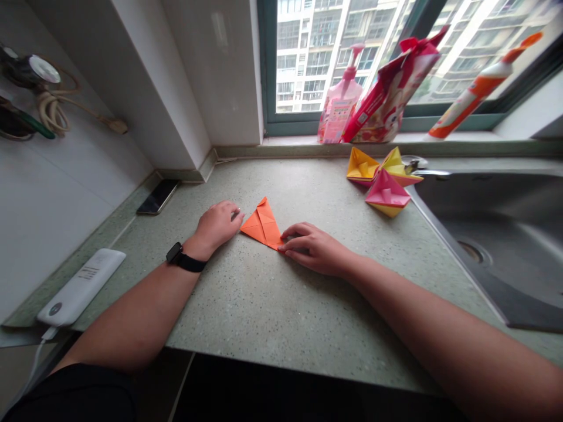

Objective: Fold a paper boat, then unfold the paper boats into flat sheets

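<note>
On the paper (263,227), left hand (217,225) touched the left corner, right hand (314,249) pressed the right, neither grasping; uneven pressure could skew the crease.

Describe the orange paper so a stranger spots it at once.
On the speckled green countertop left of the sink, look between the person's left hand and right hand. The orange folded paper lies flat there, a creased triangle with both hands touching its corners. The other paper folds, by the sink, are puffed-up, yellow and pink.
</note>
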Demonstrator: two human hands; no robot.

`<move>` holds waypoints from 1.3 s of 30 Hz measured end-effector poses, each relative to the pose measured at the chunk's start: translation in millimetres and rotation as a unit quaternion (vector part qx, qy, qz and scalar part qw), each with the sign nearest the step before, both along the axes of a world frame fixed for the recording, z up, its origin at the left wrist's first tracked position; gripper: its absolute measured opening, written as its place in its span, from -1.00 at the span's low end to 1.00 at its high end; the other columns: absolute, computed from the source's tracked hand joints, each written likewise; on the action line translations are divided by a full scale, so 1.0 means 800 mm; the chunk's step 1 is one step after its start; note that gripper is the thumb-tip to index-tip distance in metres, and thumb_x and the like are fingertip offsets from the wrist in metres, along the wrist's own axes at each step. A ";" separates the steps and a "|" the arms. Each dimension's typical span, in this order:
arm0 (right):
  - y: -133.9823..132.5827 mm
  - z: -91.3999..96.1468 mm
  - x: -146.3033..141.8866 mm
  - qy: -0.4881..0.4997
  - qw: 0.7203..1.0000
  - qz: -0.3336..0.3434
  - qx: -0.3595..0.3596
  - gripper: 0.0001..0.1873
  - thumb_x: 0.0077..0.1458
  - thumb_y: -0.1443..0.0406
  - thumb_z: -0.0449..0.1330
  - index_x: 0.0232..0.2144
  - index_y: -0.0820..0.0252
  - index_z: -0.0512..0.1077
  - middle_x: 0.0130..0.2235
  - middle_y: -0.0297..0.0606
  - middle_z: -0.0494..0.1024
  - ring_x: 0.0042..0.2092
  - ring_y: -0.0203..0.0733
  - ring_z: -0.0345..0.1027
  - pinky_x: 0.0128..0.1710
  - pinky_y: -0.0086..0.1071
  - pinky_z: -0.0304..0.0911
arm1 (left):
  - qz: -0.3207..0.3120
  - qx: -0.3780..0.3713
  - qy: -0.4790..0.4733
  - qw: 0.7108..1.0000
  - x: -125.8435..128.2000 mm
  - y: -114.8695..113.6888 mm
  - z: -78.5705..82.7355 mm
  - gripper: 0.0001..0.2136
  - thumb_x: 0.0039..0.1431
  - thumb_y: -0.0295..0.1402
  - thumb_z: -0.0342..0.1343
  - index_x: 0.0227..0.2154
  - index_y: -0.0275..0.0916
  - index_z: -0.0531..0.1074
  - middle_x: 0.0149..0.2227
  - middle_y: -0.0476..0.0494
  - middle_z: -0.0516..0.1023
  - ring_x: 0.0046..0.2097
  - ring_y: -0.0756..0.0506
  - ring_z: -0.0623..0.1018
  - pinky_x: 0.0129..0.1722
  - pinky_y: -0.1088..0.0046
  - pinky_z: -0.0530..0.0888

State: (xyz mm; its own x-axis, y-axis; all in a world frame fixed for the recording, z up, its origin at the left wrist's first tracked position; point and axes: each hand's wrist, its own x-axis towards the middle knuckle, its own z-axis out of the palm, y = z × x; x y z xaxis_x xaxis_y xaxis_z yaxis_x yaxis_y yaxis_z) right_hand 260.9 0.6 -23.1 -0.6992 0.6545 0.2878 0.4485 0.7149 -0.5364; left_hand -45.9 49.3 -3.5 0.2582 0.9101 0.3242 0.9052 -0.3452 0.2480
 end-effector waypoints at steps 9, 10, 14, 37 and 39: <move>0.001 -0.002 0.000 -0.001 1.000 0.002 0.004 -0.80 0.39 0.25 0.25 -0.07 -0.02 0.70 0.06 -0.15 0.61 0.08 -0.09 0.48 0.15 -0.10 0.43 | 0.021 -0.006 -0.171 0.985 0.011 -0.015 0.030 -0.52 0.48 -0.15 -0.01 -0.58 -0.21 0.48 -0.60 -0.01 0.43 -0.48 -0.02 0.42 -0.38 0.39 0.29; 0.001 -0.002 0.000 -0.001 1.000 0.002 0.006 -0.80 0.39 0.25 0.25 -0.07 -0.02 0.69 0.06 -0.14 0.61 0.08 -0.09 0.48 0.16 -0.09 0.43 | 0.001 -0.010 -0.170 0.985 0.013 -0.015 0.028 -0.58 0.47 -0.17 0.01 -0.49 -0.21 0.53 -0.55 -0.03 0.49 -0.44 -0.03 0.45 -0.36 0.40 0.33; 0.000 -0.001 0.000 -0.002 1.000 0.002 0.008 -0.80 0.38 0.27 0.26 -0.07 0.00 0.69 0.07 -0.14 0.62 0.09 -0.08 0.48 0.17 -0.07 0.43 | -0.141 -0.035 -0.125 0.982 0.020 -0.015 0.015 -0.81 0.37 -0.23 0.19 -0.15 -0.21 0.62 -0.18 -0.14 0.64 -0.19 -0.10 0.57 -0.11 0.32 0.51; 0.006 -0.007 0.000 0.113 0.975 -0.164 -0.096 -0.58 0.27 0.24 0.28 0.16 0.01 0.52 0.13 -0.10 0.65 0.14 0.07 0.54 0.23 0.13 0.45 | -0.374 -0.111 -0.126 0.912 0.044 -0.042 0.001 -0.79 0.29 -0.38 0.33 -0.03 -0.16 0.63 0.17 -0.26 0.58 0.15 -0.22 0.60 0.22 0.11 0.53; 0.010 -0.006 0.001 0.194 0.948 -0.172 -0.186 -0.60 0.30 0.18 0.27 0.16 0.01 0.52 0.19 -0.10 0.62 0.19 0.04 0.53 0.27 0.11 0.43 | -0.400 -0.121 -0.132 0.899 0.046 -0.044 0.004 -0.84 0.32 -0.37 0.32 -0.06 -0.16 0.65 0.16 -0.26 0.58 0.15 -0.21 0.61 0.21 0.13 0.54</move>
State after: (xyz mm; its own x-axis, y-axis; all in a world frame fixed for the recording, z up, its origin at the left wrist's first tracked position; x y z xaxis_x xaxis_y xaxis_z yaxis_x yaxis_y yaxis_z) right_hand 261.9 8.4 -27.9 -0.3146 0.9312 0.1842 0.3381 0.2912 -0.8949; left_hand -9.2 13.9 -0.4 0.8048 0.5194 0.2873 0.2898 -0.7663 0.5735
